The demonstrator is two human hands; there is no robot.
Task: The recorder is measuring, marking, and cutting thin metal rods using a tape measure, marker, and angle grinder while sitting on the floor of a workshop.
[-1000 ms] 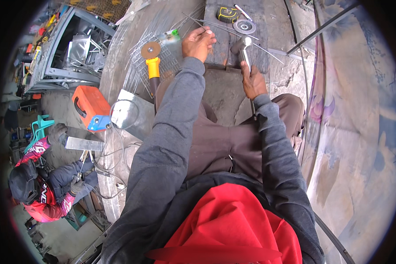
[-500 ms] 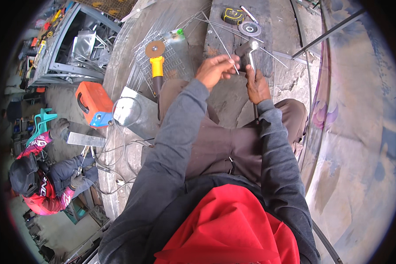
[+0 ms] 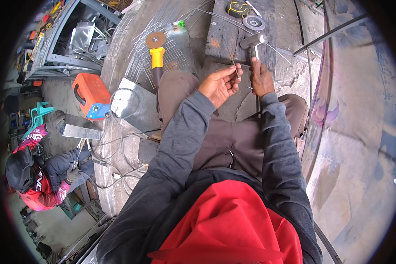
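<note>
My left hand pinches a thin metal rod between thumb and fingertips, just short of a dark wooden block. The rod points away from me over the block's near edge. A hammer is in my right hand, which wraps round its handle with the thumb laid along it. The metal hammer head is over the block's right part. On the block beyond it lie a grey grinding disc, a yellow-and-black tape measure and a slim white marker-like stick.
A yellow angle grinder lies by my left knee on wire mesh. Left of it are a sheet-metal piece, an orange machine and loose cables. A masked co-worker sits at far left. Thin rods lie about the block.
My left hand has drawn closer to me and turned its palm up, swinging the rod to point more away from me. The hammer stays in my right hand; the whole view has shifted slightly.
</note>
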